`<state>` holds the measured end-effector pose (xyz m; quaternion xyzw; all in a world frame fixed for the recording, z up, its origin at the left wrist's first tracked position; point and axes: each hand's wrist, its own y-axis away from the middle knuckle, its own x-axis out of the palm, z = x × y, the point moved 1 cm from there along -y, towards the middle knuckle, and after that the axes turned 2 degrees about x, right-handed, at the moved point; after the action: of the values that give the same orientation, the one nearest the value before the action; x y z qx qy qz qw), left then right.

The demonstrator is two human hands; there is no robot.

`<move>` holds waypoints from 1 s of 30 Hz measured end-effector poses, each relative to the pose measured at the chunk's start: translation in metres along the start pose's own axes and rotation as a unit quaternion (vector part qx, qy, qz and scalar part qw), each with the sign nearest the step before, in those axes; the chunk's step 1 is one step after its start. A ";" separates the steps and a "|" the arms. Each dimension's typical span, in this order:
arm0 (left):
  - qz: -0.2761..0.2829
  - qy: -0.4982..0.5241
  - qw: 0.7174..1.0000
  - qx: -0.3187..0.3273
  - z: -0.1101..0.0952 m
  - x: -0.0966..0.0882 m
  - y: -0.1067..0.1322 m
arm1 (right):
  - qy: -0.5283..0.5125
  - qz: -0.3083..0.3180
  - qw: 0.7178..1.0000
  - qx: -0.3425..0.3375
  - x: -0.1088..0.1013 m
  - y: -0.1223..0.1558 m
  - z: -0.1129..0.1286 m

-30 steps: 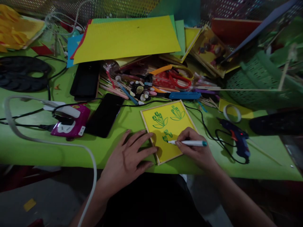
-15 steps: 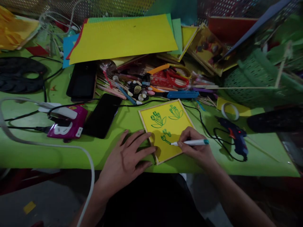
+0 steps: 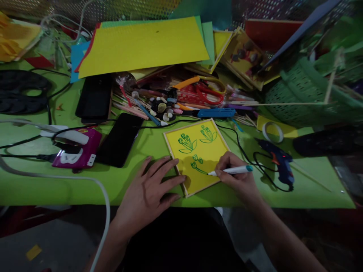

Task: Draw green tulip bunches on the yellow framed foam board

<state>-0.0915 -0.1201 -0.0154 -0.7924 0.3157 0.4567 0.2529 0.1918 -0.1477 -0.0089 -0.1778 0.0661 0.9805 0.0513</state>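
Observation:
My right hand (image 3: 236, 179) grips a white marker (image 3: 231, 170) with a green end, its tip touching a yellow panel (image 3: 198, 183) edged with thin wooden strips. Green line drawings of flowers mark the panel: two clusters with leaves at the top, and below them a few flower heads with a stem line running to the marker's tip. Spread flat, my left hand (image 3: 153, 185) rests with its fingertips on the panel's left edge and the green tabletop beside it.
Right of the panel lie a glue gun (image 3: 278, 162) and a tape roll (image 3: 272, 132). A black phone (image 3: 120, 139) and a magenta power strip (image 3: 78, 149) sit to the left. Behind are a blue cutter (image 3: 216, 113), scissors (image 3: 208, 93), pebbles, yellow sheets (image 3: 144, 45) and a green basket (image 3: 297, 94).
The marker tip has moved slightly right and down, and the green stem line is longer. My left hand stays in place on the panel's edge. The whole view has shifted slightly.

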 end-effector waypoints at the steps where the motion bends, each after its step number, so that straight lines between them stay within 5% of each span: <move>1: -0.002 0.000 1.000 0.001 0.000 0.000 0.000 | -0.001 0.001 1.000 -0.003 -0.001 0.000 -0.002; 30: -0.009 -0.020 1.000 0.014 0.004 0.005 0.002 | -0.028 -0.003 1.000 -0.015 -0.004 0.001 -0.011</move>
<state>-0.0931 -0.1201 -0.0214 -0.7821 0.3096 0.4662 0.2741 0.1994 -0.1507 -0.0176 -0.1517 0.0498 0.9857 0.0539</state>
